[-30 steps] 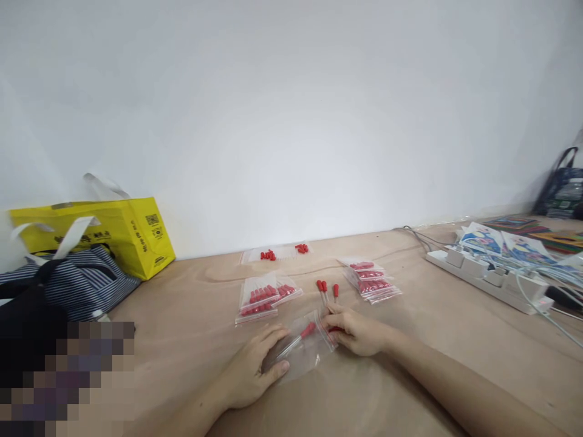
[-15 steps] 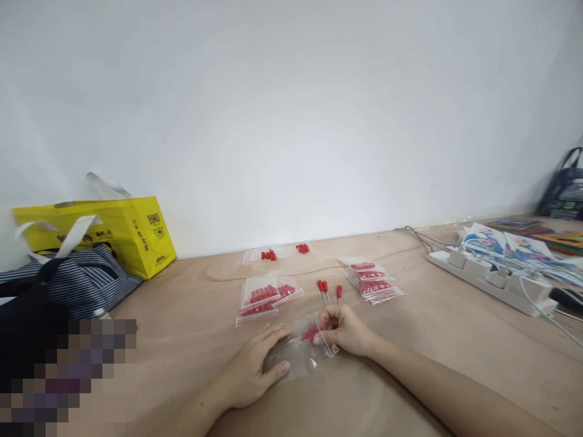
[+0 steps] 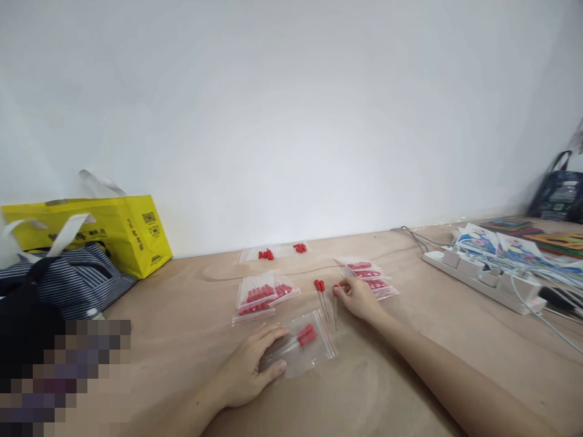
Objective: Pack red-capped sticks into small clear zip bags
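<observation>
The left hand (image 3: 248, 373) is laid flat on a small clear bag (image 3: 303, 349), and the bag is pressed down onto the desk (image 3: 410, 340). The fingers are spread, not curled. The right hand (image 3: 359, 297) is stretched out past the bag, and the red cap of one loose dropper (image 3: 336, 300) is pinched by its fingertips.

The thin glass tube could be snapped if it is squeezed or bent too hard. The dropper could also be dropped if only the soft cap is held. The two loose droppers (image 3: 322, 294) just beside it could be knocked and rolled away by the hand. The bag's mouth could fall shut if the flat hand slips.

The bag is see-through, with a red strip at its mouth, and it lies near the front edge of the desk. Red-capped droppers can be seen inside it.

Filled bags (image 3: 262, 297) are piled further back, and more filled bags (image 3: 371, 279) lie behind the right hand. A yellow bag (image 3: 113, 233) is stood at the back left, and a power strip (image 3: 487, 279) is laid toward the right edge.
</observation>
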Demonstrator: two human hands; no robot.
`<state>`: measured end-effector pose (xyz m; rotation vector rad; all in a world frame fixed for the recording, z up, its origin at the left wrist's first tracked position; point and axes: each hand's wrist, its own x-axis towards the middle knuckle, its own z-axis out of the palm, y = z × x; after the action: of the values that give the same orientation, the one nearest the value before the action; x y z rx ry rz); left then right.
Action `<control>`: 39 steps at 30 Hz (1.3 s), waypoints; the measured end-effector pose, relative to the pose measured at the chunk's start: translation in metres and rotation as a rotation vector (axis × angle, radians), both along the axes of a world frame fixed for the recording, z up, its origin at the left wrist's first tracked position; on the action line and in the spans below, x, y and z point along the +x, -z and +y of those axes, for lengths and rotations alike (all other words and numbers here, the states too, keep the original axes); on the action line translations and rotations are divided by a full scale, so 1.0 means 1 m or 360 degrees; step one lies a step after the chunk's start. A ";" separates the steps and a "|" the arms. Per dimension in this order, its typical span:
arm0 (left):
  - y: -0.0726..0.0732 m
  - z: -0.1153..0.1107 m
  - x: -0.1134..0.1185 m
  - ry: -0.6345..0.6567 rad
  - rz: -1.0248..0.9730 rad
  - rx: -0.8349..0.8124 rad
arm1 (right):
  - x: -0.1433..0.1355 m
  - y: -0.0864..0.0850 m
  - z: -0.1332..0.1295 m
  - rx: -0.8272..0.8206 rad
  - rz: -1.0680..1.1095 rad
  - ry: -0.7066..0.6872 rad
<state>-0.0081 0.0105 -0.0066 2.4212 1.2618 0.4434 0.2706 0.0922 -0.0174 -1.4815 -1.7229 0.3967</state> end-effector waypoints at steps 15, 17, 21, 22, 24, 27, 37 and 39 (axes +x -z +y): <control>0.000 0.000 0.000 0.0018 -0.0006 -0.0006 | -0.005 0.009 0.010 -0.0282 0.0478 0.0004; -0.005 -0.001 0.001 0.0015 0.0022 -0.0036 | -0.004 0.007 0.003 -0.0298 0.0658 -0.0037; -0.008 -0.004 0.003 -0.0015 0.0032 -0.0041 | -0.008 0.003 -0.011 -0.0259 0.1011 -0.0055; -0.007 -0.004 0.003 -0.0016 0.0032 -0.0035 | -0.009 0.003 -0.013 -0.0242 0.1082 -0.0044; -0.006 -0.004 0.003 -0.0017 0.0043 -0.0030 | -0.013 0.003 -0.016 -0.0203 0.1214 -0.0022; -0.006 -0.004 0.003 -0.0020 0.0053 -0.0021 | -0.017 0.003 -0.018 -0.0148 0.1410 0.0009; -0.003 -0.001 0.002 -0.0012 0.0013 0.0021 | -0.016 -0.001 -0.021 -0.0070 0.1635 0.0140; -0.002 -0.001 0.001 -0.0018 -0.0009 0.0037 | -0.020 0.002 -0.023 -0.0141 0.1676 0.0115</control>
<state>-0.0072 0.0097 -0.0051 2.4313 1.2752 0.4701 0.2501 0.0697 -0.0196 -1.0540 -0.8074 1.0025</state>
